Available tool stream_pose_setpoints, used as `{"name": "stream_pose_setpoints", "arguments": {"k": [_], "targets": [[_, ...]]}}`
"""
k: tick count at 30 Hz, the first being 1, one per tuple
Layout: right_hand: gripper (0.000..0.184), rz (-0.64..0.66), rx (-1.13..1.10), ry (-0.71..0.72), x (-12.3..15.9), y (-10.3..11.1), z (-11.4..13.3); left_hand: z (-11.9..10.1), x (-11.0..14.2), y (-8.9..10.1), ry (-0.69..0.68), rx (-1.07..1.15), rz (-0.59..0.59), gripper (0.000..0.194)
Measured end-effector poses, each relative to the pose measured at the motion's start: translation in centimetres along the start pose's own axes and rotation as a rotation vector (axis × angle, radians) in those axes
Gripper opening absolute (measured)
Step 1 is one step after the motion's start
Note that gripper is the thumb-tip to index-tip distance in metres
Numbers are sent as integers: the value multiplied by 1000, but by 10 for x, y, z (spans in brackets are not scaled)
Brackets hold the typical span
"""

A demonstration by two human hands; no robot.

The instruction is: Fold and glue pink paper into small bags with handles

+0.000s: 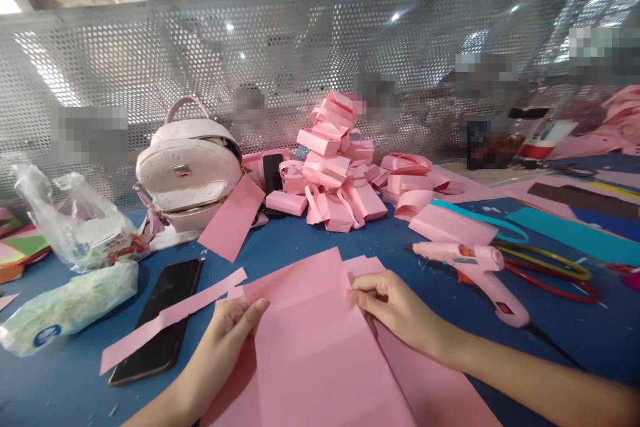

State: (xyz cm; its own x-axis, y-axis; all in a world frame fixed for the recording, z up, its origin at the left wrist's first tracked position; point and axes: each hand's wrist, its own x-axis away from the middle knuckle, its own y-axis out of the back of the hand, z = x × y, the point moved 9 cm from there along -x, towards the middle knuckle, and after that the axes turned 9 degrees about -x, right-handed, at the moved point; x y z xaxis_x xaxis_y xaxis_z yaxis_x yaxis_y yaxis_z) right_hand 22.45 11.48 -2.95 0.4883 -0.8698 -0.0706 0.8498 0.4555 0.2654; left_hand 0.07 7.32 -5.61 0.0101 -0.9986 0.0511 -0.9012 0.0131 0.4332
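Nearest the camera a pink paper sheet (315,340) lies flat on the blue table (300,247), creased into panels, with more pink paper under it to the right. The left hand (227,333) rests on its left edge, fingers curled down against the paper, pressing rather than lifting. The right hand (395,307) sits at the upper right corner – thumb and fingers closed in a pinch on the paper's edge there. The sheet lies between the 2 hands and runs down past the wrists.

Just left of the left hand a long pink strip (173,317) lies across a black phone (160,320), and further left is a packet of tissues (65,307) with a clear plastic bag (75,220) behind it. Right of the right hand, apart from it, a pink glue gun (475,270) lies on its side beside coloured loops of cord (550,273).

Farther back stands a pale pink backpack (190,167), a loose pink card (233,217) leaning at its front, a second phone (273,177) beside it – then a heap of folded pink paper boxes (335,167) in the middle. Behind all of it rises a perforated metal screen (300,60)
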Motion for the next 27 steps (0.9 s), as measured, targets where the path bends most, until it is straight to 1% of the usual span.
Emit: {"name": "stream_pose_setpoints", "arguments": {"k": [4, 8, 11, 13, 17, 20, 23, 27], "targets": [[59, -9, 13, -13, 1, 0, -1, 3, 0, 6, 3, -6, -50, 56], [59, 66, 42, -132, 5, -6, -14, 17, -3, 13, 50, 9, -99, 58], [62, 47, 80, -126, 4, -3, -15, 24, -4, 15, 79, -13, -112, 58], [63, 48, 54, -136, 3, -2, -16, 26, -5, 16, 82, -10, -126, 58], [61, 100, -7, -196, 2, -6, -17, 30, -9, 18, 107, 136, -162, 59], [60, 108, 55, -179, 1, -6, -12, 41, -10, 19, 169, 262, -186, 60], [58, 94, 115, -146, -1, -4, -8, 48, -10, 18, 210, 324, -192, 62], [58, 106, 69, -160, 0, -5, -11, 50, -8, 18, 278, 471, -230, 61]]}}
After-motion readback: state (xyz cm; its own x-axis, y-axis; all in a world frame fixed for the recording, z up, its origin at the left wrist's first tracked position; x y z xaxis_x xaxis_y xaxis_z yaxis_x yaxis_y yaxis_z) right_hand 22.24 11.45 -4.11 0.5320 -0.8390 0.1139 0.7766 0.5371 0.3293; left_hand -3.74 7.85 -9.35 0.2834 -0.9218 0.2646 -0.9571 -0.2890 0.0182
